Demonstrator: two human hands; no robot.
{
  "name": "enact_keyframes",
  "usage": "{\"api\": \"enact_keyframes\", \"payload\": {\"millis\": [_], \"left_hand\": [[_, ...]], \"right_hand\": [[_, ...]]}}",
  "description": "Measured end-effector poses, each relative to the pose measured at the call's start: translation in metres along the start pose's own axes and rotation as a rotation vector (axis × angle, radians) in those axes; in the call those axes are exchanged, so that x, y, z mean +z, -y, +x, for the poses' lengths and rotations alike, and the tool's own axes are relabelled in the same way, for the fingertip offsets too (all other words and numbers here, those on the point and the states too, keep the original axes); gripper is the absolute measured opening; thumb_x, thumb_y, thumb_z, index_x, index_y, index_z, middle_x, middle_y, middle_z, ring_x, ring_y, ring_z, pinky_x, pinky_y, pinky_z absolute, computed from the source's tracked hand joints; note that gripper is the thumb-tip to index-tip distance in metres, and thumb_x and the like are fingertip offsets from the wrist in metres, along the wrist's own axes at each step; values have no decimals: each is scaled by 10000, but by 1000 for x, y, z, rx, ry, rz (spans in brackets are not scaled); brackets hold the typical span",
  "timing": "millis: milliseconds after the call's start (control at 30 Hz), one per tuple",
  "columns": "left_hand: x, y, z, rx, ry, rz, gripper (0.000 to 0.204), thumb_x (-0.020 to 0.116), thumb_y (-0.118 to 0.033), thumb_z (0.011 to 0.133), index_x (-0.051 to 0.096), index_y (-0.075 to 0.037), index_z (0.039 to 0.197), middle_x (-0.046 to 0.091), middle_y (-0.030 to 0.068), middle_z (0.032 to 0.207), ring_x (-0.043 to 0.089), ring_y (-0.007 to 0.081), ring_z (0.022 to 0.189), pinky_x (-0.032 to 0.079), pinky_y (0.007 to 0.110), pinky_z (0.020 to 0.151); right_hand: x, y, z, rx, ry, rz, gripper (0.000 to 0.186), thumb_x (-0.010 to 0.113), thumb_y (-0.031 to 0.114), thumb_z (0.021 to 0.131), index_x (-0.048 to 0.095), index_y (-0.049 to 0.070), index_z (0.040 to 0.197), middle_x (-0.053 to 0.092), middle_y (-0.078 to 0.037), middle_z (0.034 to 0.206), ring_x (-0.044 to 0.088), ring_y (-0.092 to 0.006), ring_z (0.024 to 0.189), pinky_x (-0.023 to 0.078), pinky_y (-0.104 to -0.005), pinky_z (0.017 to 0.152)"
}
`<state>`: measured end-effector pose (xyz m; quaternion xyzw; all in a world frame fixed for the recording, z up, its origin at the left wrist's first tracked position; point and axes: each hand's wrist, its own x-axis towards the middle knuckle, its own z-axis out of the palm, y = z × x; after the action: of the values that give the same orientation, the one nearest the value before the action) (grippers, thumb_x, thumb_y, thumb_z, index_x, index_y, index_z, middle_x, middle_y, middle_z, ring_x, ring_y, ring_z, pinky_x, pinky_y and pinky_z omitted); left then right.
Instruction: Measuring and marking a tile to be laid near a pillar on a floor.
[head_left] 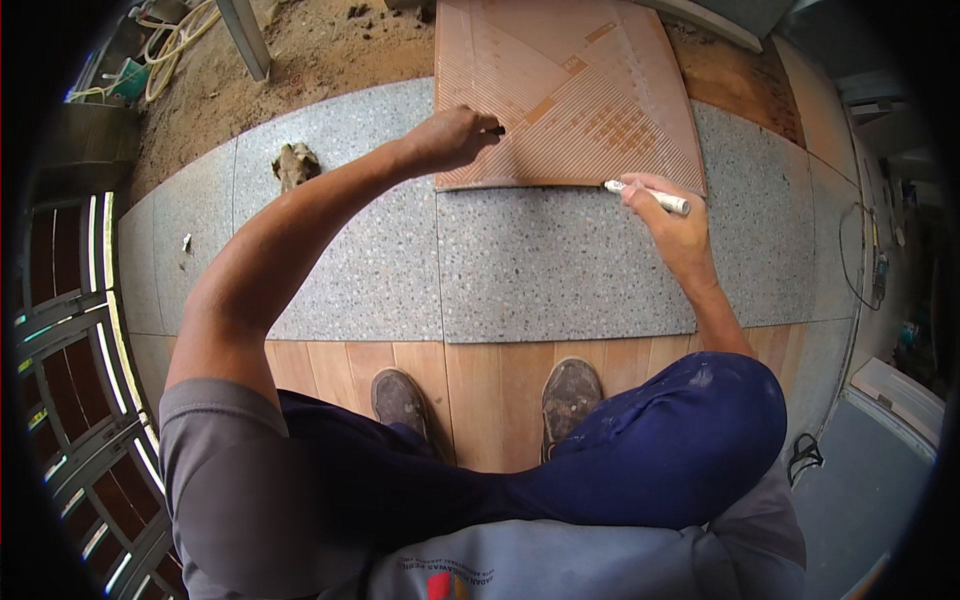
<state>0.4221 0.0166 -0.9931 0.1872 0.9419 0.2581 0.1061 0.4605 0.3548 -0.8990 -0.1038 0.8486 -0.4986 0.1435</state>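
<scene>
Looking down past the wearer's own grey shirt (pixel 560 560) and bent, blue-trousered knees (pixel 670 450), two dusty shoes (pixel 572 395) stand on wood-look planks (pixel 500 410). Beyond them runs a band of speckled grey tiles (pixel 560 260). On its far part lies a large, pinkish-brown tile (pixel 570 110), ridged side up, its near edge facing the wearer. The right hand (pixel 672 215) grips a white marker (pixel 655 197), fingers closed around the barrel, the dark tip at that near edge, toward its right end. The left hand (pixel 452 140) is over the tile's left side, fingers curled around a small dark object (pixel 494 130), perhaps the marker's cap, though it is too small to be sure. The step in hand looks like marking the tile; the next move seems to call for a steady tip against the edge and a tile that does not slide. Whether ink has touched the surface cannot be made out. The tile's far end is cut off by the top of the view, with bare soil (pixel 350 60) to its left.
</scene>
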Motion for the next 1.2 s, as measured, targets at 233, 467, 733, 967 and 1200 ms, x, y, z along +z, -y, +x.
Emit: {"api": "enact_keyframes", "payload": {"millis": [233, 467, 733, 967, 1200], "left_hand": [[-79, -53, -74, -14, 157, -113, 269, 607, -179, 1008, 685, 43, 1139, 747, 209, 978, 747, 302, 853, 606, 416, 728], [-76, -42, -138, -166, -6, -364, 274, 633, -214, 999, 696, 38, 1088, 732, 217, 920, 715, 287, 818, 553, 408, 726], [-100, -40, -162, -146, -139, -439, 300, 637, -273, 1006, 710, 4, 1094, 725, 138, 876, 638, 173, 765, 515, 392, 677], [-91, -41, -174, -85, -172, -432, 311, 623, -281, 1005, 716, -16, 1137, 738, 140, 917, 668, 190, 813, 527, 402, 707], [-87, -49, -171, -54, -202, -375, 321, 627, -304, 999, 726, -21, 1113, 751, 145, 933, 712, 213, 859, 558, 399, 766]], "right_hand": [[17, 52, 17, 38, 184, 47, 278, 687, 275, 908, 753, 31, 1023, 676, -16, 790, 615, -101, 741, 487, -251, 677], [59, 126, 53, -191, 468, -253, 283, 689, 261, 919, 750, 7, 1028, 697, -49, 817, 615, -99, 729, 492, -266, 657], [101, 161, 62, -229, 399, 121, 304, 722, 285, 898, 741, 0, 1005, 659, -49, 756, 587, -93, 687, 462, -232, 617], [118, 165, 54, -280, 397, 139, 344, 656, 325, 942, 739, -3, 1001, 643, -38, 733, 570, -85, 668, 446, -231, 600], [115, 164, 47, -364, 370, 42, 294, 639, 309, 969, 744, 35, 958, 645, -20, 720, 568, -70, 654, 443, -221, 590]]}}
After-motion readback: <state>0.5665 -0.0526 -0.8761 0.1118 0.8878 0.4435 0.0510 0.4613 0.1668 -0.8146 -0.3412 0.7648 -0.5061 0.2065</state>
